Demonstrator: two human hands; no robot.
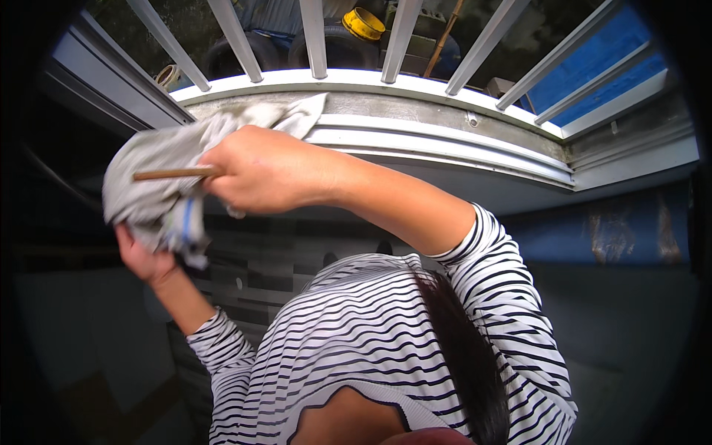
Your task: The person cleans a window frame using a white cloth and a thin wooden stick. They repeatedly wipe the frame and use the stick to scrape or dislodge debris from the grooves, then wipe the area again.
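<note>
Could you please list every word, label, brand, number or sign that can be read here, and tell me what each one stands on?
None: no word, label, brand, number or sign can be read.
Pale cloth: a blue stripe, no legible lettering.
Brown stick in the right hand: no readable marking.
Yellow round object beyond the white bars: too small to tell whether it bears any text.

Daylight from the window [445,152], dim floor [248,274], slightly blurred cloth [141,159], curved edges.
</note>
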